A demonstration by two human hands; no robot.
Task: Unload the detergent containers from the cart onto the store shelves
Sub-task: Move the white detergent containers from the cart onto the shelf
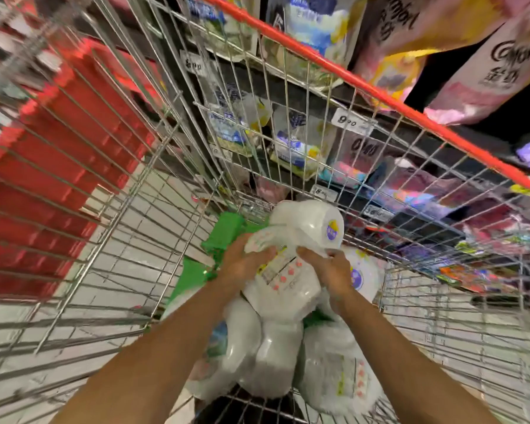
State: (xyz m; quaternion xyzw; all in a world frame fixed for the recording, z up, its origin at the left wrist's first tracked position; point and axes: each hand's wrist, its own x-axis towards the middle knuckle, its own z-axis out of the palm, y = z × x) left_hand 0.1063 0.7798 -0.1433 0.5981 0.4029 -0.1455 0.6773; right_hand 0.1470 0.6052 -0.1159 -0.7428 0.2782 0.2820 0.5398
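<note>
Inside the wire cart lie several white detergent containers. The topmost white container has a label with pink dots and a round cap with a purple and yellow sticker. My left hand grips its left side and my right hand grips its right side, both curled around it. More white containers are piled under it, and green containers sit beyond them at the cart's far end. The view is blurred.
Store shelves with detergent pouches and price tags stand behind the cart's far and right sides. Large pink pouches hang at the upper right. The cart rim has a red rail. A stack of red baskets is at the left, over a tiled floor.
</note>
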